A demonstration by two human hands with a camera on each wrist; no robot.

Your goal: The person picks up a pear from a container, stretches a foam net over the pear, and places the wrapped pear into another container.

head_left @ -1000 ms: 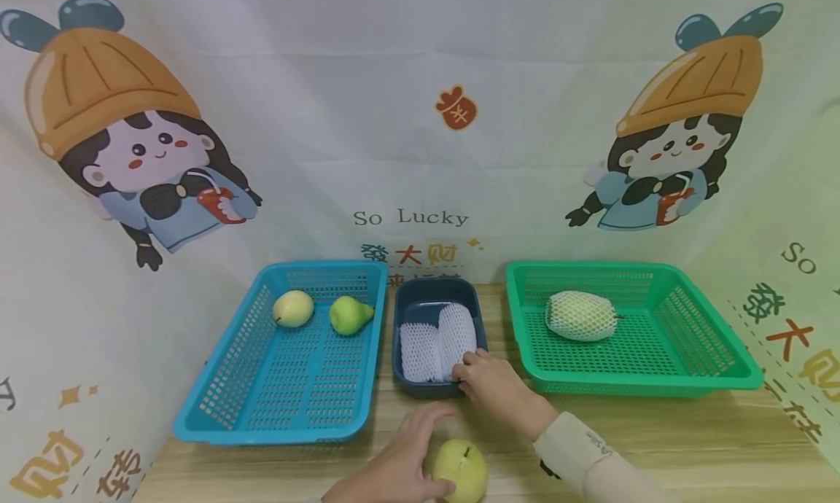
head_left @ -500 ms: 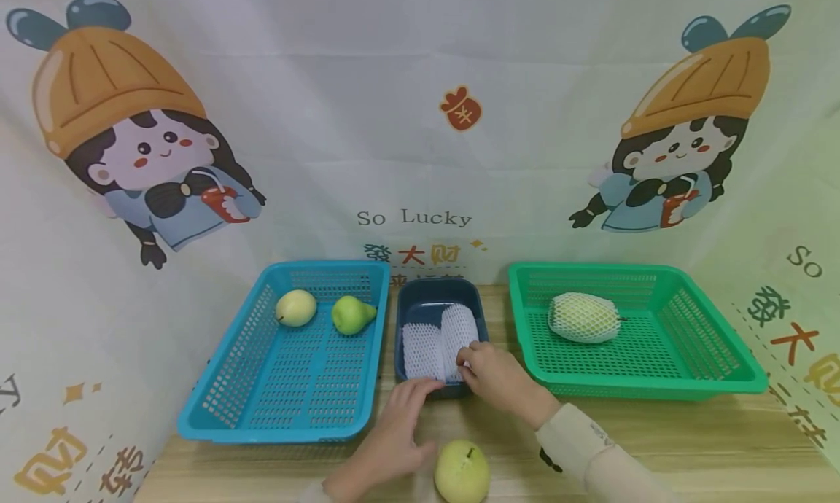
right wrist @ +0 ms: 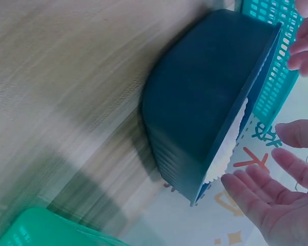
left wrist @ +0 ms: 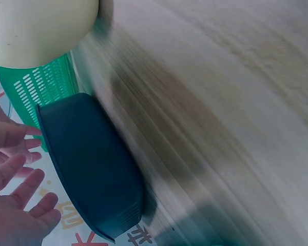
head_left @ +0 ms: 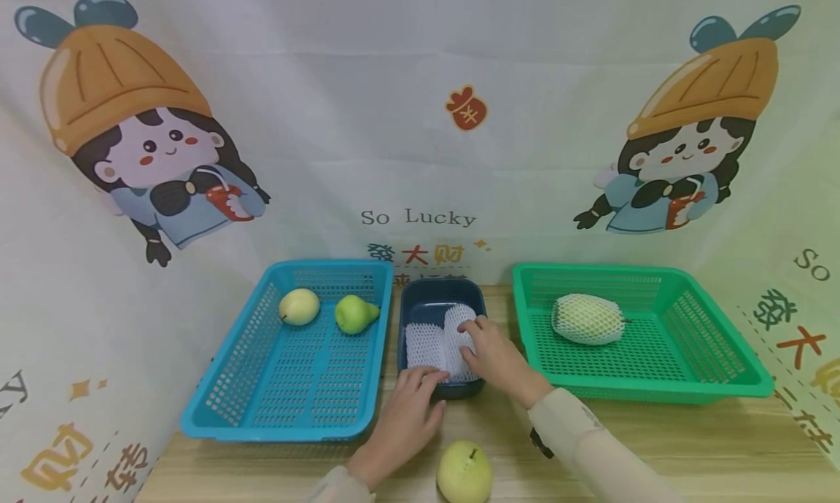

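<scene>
A dark blue box (head_left: 441,311) in the head view holds two white foam net sleeves, one on the left (head_left: 425,346) and one on the right (head_left: 457,345). My right hand (head_left: 500,361) reaches over the box's right side, fingers loosely bent at the right sleeve; in the right wrist view the right hand (right wrist: 285,205) is spread apart beside the rim. My left hand (head_left: 405,415) has its fingertips at the near rim by the left sleeve, and its fingers (left wrist: 28,187) are relaxed in the left wrist view. Just in front, a yellow-green round pear (head_left: 464,474) rests on the table.
On the left, a blue basket (head_left: 275,431) contains a pale yellow pear (head_left: 299,307) and a green pear (head_left: 355,314). A green basket (head_left: 639,386) on the right contains a pear in a foam net (head_left: 588,318). A printed cloth (head_left: 315,87) hangs behind.
My left hand has left the round pear and moved forward to the box's near rim. The right hand has shifted slightly up along the right foam sleeve, its fingers loosening.
</scene>
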